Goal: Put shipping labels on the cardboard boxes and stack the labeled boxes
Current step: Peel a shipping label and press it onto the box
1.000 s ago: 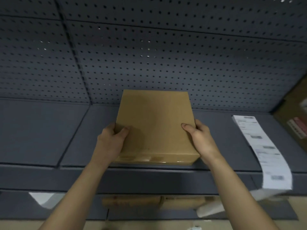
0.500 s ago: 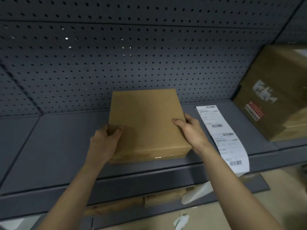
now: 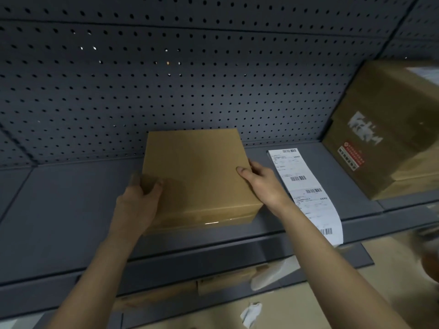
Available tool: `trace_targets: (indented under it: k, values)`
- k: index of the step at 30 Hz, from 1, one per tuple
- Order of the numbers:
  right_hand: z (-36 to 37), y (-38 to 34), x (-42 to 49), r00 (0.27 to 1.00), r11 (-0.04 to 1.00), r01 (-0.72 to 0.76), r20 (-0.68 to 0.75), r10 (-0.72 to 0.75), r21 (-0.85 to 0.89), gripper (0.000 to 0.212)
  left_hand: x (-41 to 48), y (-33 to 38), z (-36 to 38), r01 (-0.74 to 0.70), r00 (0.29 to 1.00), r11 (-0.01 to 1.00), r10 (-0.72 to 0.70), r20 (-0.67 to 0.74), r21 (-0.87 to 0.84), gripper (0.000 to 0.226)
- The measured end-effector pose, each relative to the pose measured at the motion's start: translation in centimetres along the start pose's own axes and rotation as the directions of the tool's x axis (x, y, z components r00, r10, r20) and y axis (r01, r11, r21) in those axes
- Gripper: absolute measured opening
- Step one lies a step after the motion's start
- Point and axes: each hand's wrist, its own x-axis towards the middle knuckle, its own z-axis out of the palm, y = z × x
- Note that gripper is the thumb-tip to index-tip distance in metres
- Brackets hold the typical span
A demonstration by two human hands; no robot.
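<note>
A flat brown cardboard box [image 3: 197, 172] lies on the grey metal shelf [image 3: 66, 210], its plain top facing up with no label on it. My left hand [image 3: 140, 200] grips the box's near left corner, thumb on top. My right hand [image 3: 261, 184] holds the box's right side, thumb on the top edge. A strip of white shipping labels [image 3: 306, 195] with barcodes lies on the shelf just right of my right hand and hangs over the front lip.
A big printed cardboard carton [image 3: 389, 131] stands on the shelf at the far right. A perforated grey back panel [image 3: 190, 79] rises behind the box. Below the shelf lie more cardboard [image 3: 225, 279], white backing paper [image 3: 273, 274] and a paper scrap [image 3: 251, 314].
The view has swung to the right, bringing the big carton into sight. Both hands keep the same hold on the box, which stays resting on the shelf.
</note>
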Motion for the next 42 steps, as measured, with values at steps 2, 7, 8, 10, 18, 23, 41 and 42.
trace_targets:
  k: [2, 7, 8, 10, 18, 23, 41, 42]
  values:
    - [-1.2, 0.0, -0.4, 1.0, 0.998, 0.022, -0.02, -0.023, -0.052, 0.057, -0.5, 0.3, -0.1, -0.059, 0.996, 0.993, 0.066, -0.058, 0.107, 0.043]
    - [-5.7, 0.9, -2.8, 0.985, 0.987, 0.142, -0.088, -0.148, -0.071, 0.037, -4.1, 3.7, 1.5, -0.35, 0.873, 0.906, 0.408, -0.267, 0.239, 0.051]
    - [-6.8, 1.3, -3.3, 0.981, 0.985, 0.161, -0.098, -0.167, -0.069, 0.031, -5.4, 4.9, 2.3, -0.388, 0.849, 0.889, 0.448, -0.282, 0.244, 0.047]
    - [-9.4, 2.5, -4.3, 0.975, 0.979, 0.189, -0.108, -0.196, -0.07, 0.018, -8.2, 7.0, 4.6, -0.431, 0.836, 0.881, 0.471, -0.281, 0.195, 0.037]
    - [-18.3, 7.6, -7.9, 0.972, 0.964, 0.169, -0.128, -0.198, -0.208, 0.027, -14.8, 10.3, 15.5, -0.551, 0.834, 0.834, 0.551, -0.012, -0.012, 0.014]
    - [-20.9, 11.3, -9.0, 0.984, 0.967, 0.089, -0.131, -0.123, -0.24, 0.019, -16.3, 8.7, 21.0, -0.396, 0.887, 0.916, 0.367, 0.28, 0.054, 0.011]
    - [-18.9, 13.7, -11.0, 0.97, 0.87, 0.223, 0.008, -0.244, -0.439, 0.014, -15.3, 5.9, 26.8, -0.309, 0.875, 0.948, 0.252, 0.413, 0.076, 0.003]
    - [-19.0, 13.7, -11.3, 0.958, 0.849, 0.27, 0.041, -0.283, -0.455, 0.016, -15.4, 6.1, 26.6, -0.321, 0.871, 0.947, 0.281, 0.404, 0.032, 0.004]
